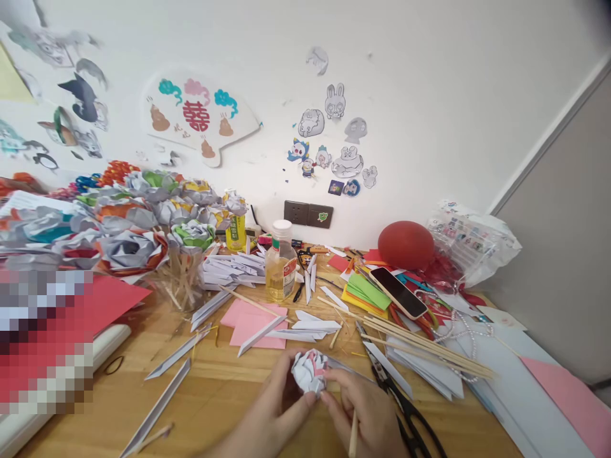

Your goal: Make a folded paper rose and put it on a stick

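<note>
The paper flower (309,374) is between both hands, over the table (214,381). The left hand (279,404) grasps its left side; the right hand (360,407) pinches its right edge, with a stick (353,437) pointing toward the person.

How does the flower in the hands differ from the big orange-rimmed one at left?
Colour: the held flower is white with pink; the orange-rimmed flower is whitish with orange edges.
Shape: the held flower is a compact ball; the orange-rimmed flower spreads open.
Place: the held flower is in the left hand and right hand; the orange-rimmed flower sits among other paper flowers.
Both are mostly pale paper.
</note>
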`<state>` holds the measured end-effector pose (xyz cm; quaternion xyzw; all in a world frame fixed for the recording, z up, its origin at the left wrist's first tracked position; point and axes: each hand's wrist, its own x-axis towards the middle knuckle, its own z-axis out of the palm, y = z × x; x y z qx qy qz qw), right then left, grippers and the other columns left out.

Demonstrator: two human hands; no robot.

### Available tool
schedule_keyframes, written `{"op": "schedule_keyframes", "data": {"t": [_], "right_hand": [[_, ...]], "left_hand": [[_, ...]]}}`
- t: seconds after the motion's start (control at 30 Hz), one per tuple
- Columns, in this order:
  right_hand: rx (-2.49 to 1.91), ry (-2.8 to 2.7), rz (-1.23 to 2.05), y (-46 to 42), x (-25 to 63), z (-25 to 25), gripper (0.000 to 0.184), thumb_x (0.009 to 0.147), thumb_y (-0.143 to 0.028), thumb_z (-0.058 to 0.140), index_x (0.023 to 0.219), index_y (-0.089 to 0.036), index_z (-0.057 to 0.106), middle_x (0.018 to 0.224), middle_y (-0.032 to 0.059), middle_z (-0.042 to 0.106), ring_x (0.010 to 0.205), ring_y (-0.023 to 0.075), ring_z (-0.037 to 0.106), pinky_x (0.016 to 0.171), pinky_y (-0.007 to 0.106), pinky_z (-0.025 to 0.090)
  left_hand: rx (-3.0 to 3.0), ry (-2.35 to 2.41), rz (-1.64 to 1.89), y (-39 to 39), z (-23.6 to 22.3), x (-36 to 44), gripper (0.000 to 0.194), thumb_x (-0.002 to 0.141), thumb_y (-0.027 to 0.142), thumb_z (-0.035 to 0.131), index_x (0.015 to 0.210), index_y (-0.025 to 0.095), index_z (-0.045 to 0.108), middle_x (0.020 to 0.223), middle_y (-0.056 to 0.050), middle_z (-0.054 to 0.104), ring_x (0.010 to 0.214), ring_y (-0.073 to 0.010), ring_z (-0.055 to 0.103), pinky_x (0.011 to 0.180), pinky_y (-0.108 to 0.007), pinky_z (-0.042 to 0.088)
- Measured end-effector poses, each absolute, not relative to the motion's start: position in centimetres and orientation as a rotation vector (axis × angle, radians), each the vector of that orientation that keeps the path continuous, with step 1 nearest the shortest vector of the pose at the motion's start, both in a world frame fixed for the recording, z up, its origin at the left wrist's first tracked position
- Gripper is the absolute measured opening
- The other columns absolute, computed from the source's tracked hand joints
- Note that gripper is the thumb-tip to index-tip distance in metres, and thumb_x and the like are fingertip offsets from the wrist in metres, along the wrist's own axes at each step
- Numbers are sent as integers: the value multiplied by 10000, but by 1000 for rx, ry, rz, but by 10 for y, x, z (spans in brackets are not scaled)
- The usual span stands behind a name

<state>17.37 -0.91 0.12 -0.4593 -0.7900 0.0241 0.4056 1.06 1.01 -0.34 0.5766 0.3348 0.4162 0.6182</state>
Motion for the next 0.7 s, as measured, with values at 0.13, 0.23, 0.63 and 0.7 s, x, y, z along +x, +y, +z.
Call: {"op": "schedule_keyframes", "data": {"t": [0.13,0.23,0.63,0.7], "right_hand": [[-1060,-1992,-14,-8,173,2,227,936,-301,419,909,-187,614,645,23,673,494,143,611,521,226,475],[-1071,-1987,9,-7,173,0,211,927,-299,433,951,-183,609,621,14,663,473,142,601,508,227,471],[-1174,-1998,221,-9,168,11,314,927,-361,411,754,-182,603,467,-36,544,387,106,506,412,199,359],[-1137,-2004,129,-10,167,12,302,937,-342,400,774,-186,601,512,-23,583,411,107,525,439,203,372]], "left_hand": [[1347,787,991,10,-6,13,446,758,533,608,1015,220,421,960,-55,566,945,-233,540,870,-384,418],[1402,839,990,11,-7,11,401,771,453,613,1025,218,409,959,-60,575,930,-237,558,841,-377,434],[1670,1045,1016,8,-2,6,286,777,301,572,1020,195,464,935,-84,630,853,-234,617,752,-332,488],[1689,1052,1027,7,-5,6,296,786,314,576,1038,198,471,953,-86,637,867,-237,620,758,-330,493]]}}
